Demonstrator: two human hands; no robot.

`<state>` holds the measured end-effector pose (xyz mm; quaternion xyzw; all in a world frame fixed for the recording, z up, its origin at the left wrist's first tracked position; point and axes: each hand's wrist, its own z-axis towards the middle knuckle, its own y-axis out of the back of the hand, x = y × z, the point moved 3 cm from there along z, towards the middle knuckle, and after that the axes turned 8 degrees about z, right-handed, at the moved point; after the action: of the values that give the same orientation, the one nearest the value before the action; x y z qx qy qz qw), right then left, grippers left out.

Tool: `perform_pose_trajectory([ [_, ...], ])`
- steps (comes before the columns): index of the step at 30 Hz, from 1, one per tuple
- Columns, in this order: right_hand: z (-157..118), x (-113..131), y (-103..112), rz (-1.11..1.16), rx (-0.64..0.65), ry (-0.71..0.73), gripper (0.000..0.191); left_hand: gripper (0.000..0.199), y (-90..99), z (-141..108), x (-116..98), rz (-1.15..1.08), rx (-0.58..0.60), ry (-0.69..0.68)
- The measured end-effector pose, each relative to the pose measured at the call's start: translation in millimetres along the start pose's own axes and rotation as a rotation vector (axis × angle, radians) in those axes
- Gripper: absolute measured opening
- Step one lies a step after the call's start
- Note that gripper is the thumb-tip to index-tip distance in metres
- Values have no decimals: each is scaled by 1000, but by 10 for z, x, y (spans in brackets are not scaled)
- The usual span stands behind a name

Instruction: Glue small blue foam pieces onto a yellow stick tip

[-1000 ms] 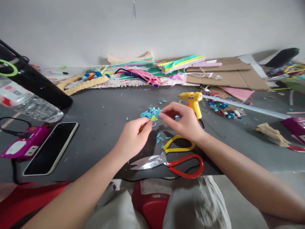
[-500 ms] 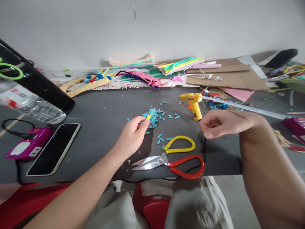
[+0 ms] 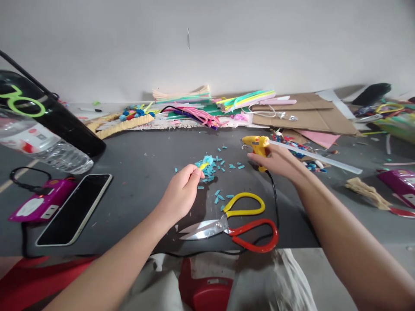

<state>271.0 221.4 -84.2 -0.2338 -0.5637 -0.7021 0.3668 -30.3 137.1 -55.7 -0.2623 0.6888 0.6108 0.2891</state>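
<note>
In my left hand [image 3: 181,190], thumb and fingers pinch a small yellow stem with a tuft of blue pieces [image 3: 207,160] at its tip. It is held just over a scatter of small blue pieces [image 3: 210,178] on the dark table. My right hand [image 3: 280,160] is around the handle of a yellow hot glue gun [image 3: 254,140], one finger stretched past the trigger. A long clear glue stick [image 3: 324,159] sticks out of the gun's back. Scissors [image 3: 223,224] with one yellow and one red handle lie in front, blades pointing left.
To the left are a phone [image 3: 74,209], a purple power strip [image 3: 43,201], a plastic bottle [image 3: 65,151] and a black cylinder [image 3: 74,125]. Pipe cleaners [image 3: 246,100] and cardboard [image 3: 311,114] line the wall. The gun's black cord [image 3: 275,194] runs towards the table's front edge.
My right hand has moved forward and left from beside the glue gun and taken hold of its handle. My left hand still pinches the yellow stem; the view has tilted slightly up.
</note>
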Motion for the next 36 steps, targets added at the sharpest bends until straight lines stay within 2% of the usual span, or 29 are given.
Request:
perform_pose_trajectory([
  [3,-48,71,-99,-4,36,-130,39,32,12,-26,-21,-56,1,26],
  [8,-137,382,-253,564,135,-168,34,41,33,-39,-20,-44,-8,0],
  [11,-220,542,-299,734,163,-137,29,40,56,-26,0,26,-41,-38],
  [16,-377,711,-345,645,293,10,33,36,93,-9,22,117,-82,-84],
  [21,-443,778,-396,511,416,135,26,38,104,-7,14,155,-112,-124],
  [36,-438,692,-433,373,432,152,42,41,90,5,19,175,-124,-139],
])
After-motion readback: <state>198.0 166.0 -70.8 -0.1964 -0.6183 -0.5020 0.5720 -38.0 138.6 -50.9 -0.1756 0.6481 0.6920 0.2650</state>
